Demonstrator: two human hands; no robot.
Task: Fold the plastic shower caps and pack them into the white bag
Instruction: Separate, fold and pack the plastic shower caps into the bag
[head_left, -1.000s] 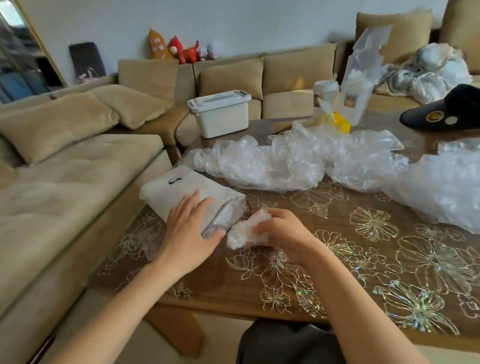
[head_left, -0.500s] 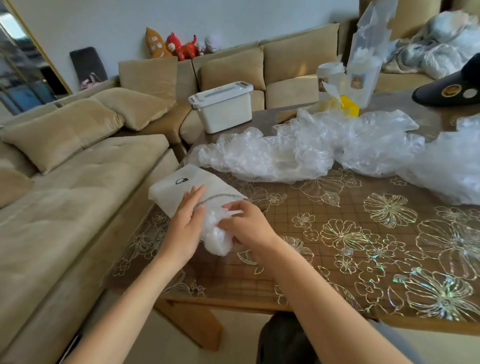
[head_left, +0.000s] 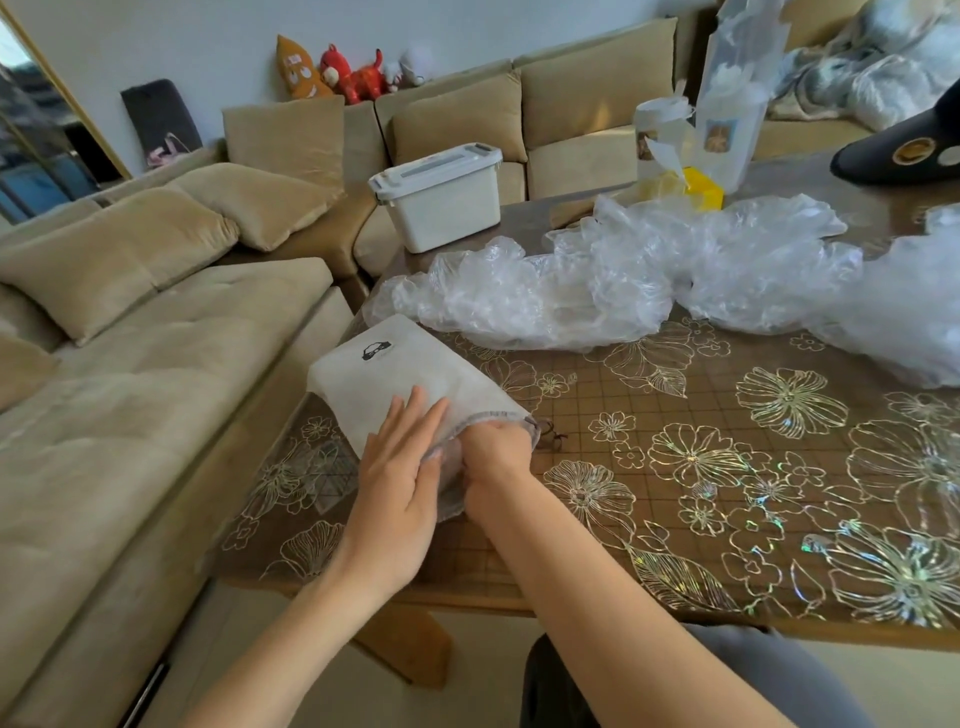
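The left hand (head_left: 400, 483) lies flat on the white bag (head_left: 384, 374) at the table's near-left corner, fingers straight, pressing its upper side just behind the mouth. The right hand (head_left: 493, 452) is sunk into that mouth. Its fingers are hidden inside, so I cannot tell whether they grip anything, though the crinkled film (head_left: 448, 491) between the hands is probably a folded cap. Further right, loose shower caps (head_left: 597, 291) sprawl across the table (head_left: 727, 467). They look feather-light, limp, slippery and springy, best pinched at the gathered edge and pressed flat.
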